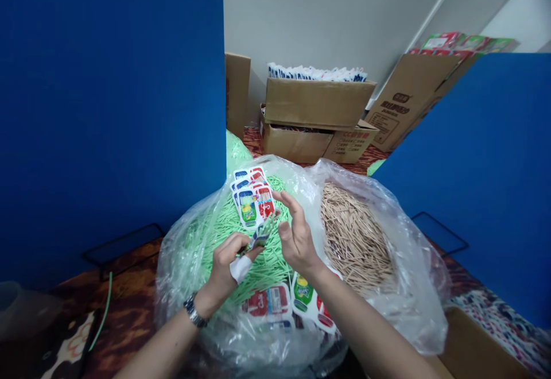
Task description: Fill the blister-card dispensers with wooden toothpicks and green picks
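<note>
My left hand (228, 264), with a white bandage on the thumb and a watch on the wrist, pinches a small printed packet (259, 235) over a clear plastic bag of green sticks (215, 235). My right hand (295, 232) is beside it, fingers spread and slightly curled, touching the packet's right end. A fanned stack of bottle-shaped printed packets (253, 198) lies on the green sticks just above the hands. More such packets (286, 304) lie under my forearms. A second clear bag of tan sticks (355, 235) sits to the right.
Blue partition panels (112, 109) stand at left and right (486, 172). Cardboard boxes (316, 106) with packets are stacked behind, and another box (407, 97) leans at the back right. A loose green stick (105, 304) lies on the patterned table at left.
</note>
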`<state>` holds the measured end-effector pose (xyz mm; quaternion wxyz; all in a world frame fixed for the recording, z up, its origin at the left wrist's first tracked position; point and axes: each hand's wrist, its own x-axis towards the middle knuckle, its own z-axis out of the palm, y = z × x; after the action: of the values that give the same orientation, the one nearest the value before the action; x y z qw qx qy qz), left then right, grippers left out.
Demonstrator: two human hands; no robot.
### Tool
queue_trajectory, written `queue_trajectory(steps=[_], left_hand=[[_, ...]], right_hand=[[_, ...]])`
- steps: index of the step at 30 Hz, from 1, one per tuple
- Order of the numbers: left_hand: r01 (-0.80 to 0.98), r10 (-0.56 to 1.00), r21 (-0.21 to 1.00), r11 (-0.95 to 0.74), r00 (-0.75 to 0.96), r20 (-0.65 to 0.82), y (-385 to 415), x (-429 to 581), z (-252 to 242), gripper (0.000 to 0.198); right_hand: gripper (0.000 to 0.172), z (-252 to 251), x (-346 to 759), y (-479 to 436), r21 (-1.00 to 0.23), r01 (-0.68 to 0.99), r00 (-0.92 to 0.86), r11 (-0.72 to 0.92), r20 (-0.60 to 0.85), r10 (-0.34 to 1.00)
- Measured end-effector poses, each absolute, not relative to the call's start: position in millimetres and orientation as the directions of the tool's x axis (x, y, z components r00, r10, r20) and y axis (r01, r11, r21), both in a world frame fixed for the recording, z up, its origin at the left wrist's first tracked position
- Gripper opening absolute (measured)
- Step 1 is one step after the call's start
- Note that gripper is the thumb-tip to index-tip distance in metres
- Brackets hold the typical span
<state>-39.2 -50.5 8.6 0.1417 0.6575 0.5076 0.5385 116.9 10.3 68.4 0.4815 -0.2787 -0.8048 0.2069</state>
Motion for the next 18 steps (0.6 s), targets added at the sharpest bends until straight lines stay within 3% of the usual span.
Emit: queue_trajectory(steps=[4,6,8,10,14,16,18], left_hand=[[0.496,0.822,0.741,-0.452,-0.09,0.562,-49.6,-38.9,7.0,0.015],[0.479,0.833,0.756,-0.447,-0.085,0.547,-50.1,-39.6,7.7,0.015],[0.453,0.845,0.776,-0.439,-0.086,0.528,-50.9,-41.4,9.0,0.013],[0.422,0.852,0.796,-0.435,-0.093,0.515,-51.5,-43.7,10.1,0.01],[0.361,0.878,0.841,-0.404,-0.105,0.467,-49.6,-46.4,7.1,0.013],[0.293,0.905,0.89,-0.349,-0.139,0.401,-47.2,-46.6,2.8,0.01],[0.191,0.922,0.938,-0.291,-0.205,0.328,-44.7,-46.5,-1.1,0.017]], right_hand=[[0.045,67.5,119.8,10.8,-0.332,0.317,-0.624,0.889,0.633,0.459],[0.047,65.3,122.5,12.5,-0.303,0.306,-0.638,0.903,0.639,0.43],[0.048,62.3,127.2,17.4,-0.385,0.307,-0.549,0.87,0.675,0.492],[0.049,57.8,132.5,25.0,-0.548,0.298,-0.444,0.781,0.645,0.622],[0.042,42.8,136.4,37.9,-0.903,0.092,-0.455,0.42,0.337,0.824],[0.031,35.0,135.3,39.6,-0.963,-0.031,-0.44,0.266,0.252,0.862],[0.025,29.3,134.4,38.8,-0.971,-0.103,-0.355,0.215,0.238,0.904]])
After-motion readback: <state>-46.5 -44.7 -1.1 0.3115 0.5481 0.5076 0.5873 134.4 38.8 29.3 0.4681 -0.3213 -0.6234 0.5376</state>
